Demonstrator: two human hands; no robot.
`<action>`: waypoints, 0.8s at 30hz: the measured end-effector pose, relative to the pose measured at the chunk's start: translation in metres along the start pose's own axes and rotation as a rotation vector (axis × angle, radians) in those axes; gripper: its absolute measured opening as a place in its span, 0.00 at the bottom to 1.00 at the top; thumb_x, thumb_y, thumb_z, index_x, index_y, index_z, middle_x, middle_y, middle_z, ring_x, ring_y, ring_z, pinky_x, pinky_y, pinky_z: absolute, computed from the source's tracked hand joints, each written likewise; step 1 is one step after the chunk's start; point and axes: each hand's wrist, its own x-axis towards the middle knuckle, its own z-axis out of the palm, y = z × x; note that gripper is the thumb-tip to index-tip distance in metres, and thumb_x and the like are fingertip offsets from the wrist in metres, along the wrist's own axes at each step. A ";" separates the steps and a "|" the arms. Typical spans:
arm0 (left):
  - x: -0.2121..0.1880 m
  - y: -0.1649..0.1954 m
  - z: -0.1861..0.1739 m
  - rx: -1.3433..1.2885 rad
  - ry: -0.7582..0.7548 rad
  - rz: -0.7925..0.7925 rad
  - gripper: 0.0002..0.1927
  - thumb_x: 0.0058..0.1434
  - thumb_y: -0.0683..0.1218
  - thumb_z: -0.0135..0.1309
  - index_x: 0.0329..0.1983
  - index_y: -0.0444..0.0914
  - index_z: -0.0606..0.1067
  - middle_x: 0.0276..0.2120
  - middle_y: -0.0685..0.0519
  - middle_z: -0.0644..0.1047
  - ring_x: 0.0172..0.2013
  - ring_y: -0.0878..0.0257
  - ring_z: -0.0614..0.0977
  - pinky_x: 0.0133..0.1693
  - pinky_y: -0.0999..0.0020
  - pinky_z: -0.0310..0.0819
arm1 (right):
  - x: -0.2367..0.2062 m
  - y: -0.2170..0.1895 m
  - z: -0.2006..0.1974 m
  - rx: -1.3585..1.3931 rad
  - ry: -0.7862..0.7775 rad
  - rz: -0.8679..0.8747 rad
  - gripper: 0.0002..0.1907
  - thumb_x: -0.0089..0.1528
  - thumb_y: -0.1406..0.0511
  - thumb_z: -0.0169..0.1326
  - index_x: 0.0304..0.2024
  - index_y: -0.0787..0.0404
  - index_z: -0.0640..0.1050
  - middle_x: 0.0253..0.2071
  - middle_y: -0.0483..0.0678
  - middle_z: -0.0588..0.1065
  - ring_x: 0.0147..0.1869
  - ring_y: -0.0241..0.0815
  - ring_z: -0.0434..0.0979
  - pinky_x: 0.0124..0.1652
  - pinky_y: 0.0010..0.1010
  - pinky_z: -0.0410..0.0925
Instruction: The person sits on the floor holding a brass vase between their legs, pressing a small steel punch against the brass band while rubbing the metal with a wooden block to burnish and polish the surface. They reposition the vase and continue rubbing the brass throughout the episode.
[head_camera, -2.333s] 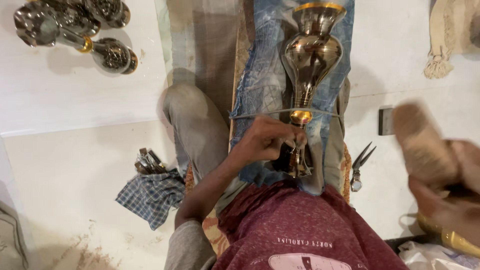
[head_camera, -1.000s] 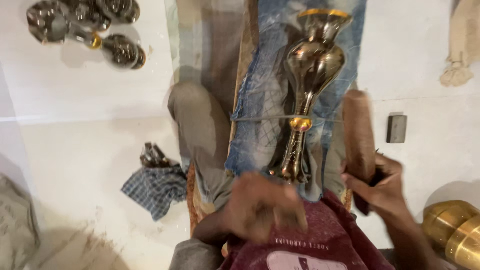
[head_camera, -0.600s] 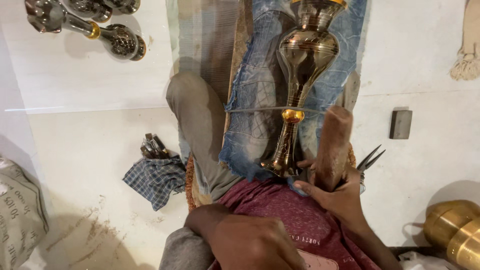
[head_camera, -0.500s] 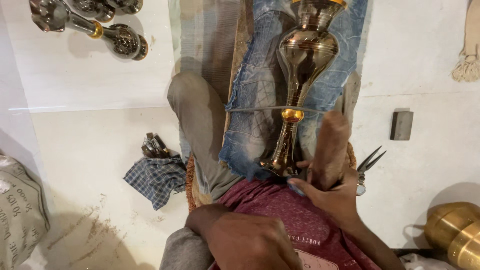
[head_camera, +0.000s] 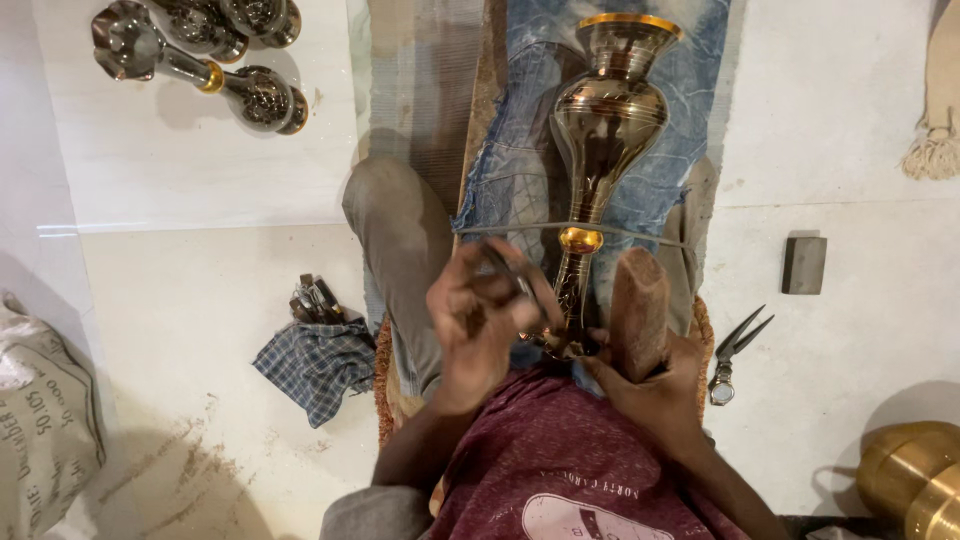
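In the head view, a brass vase (head_camera: 600, 170) lies lengthwise on a blue cloth (head_camera: 520, 170) over the person's lap, its foot toward the body. The left hand (head_camera: 480, 325) sits just left of the vase's stem, fingers (head_camera: 500, 290) curled shut around a thin metal tool (head_camera: 515, 280) whose tip is blurred. The right hand (head_camera: 650, 385) is just right of the foot, fingers clamped on a wooden mallet (head_camera: 640, 310) that stands beside the stem. A cord (head_camera: 640, 232) crosses the stem beyond both sets of fingertips.

Compared with 0.5 s ago, the left hand has risen from low over the red shirt (head_camera: 560, 460) to the stem. The right hand and mallet have hardly moved.
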 end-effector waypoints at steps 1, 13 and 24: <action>0.000 -0.011 -0.001 0.042 0.127 -0.008 0.19 0.67 0.43 0.59 0.57 0.31 0.72 0.42 0.43 0.82 0.37 0.59 0.86 0.36 0.66 0.84 | 0.000 0.005 0.001 -0.004 0.014 -0.009 0.17 0.52 0.69 0.68 0.43 0.67 0.81 0.37 0.49 0.84 0.35 0.35 0.87 0.36 0.26 0.81; -0.004 -0.051 -0.013 0.386 0.325 0.111 0.19 0.68 0.33 0.55 0.62 0.28 0.69 0.42 0.43 0.82 0.42 0.60 0.84 0.47 0.68 0.80 | -0.011 0.015 -0.003 -0.656 -0.066 -0.707 0.25 0.43 0.63 0.70 0.42 0.65 0.80 0.40 0.58 0.83 0.39 0.50 0.85 0.33 0.37 0.77; 0.010 -0.036 -0.027 0.661 -0.041 0.001 0.15 0.63 0.26 0.49 0.50 0.29 0.77 0.47 0.44 0.82 0.43 0.60 0.86 0.46 0.67 0.86 | 0.006 0.019 -0.044 -0.034 0.219 -0.030 0.19 0.58 0.76 0.60 0.52 0.71 0.78 0.42 0.53 0.81 0.33 0.33 0.79 0.32 0.24 0.73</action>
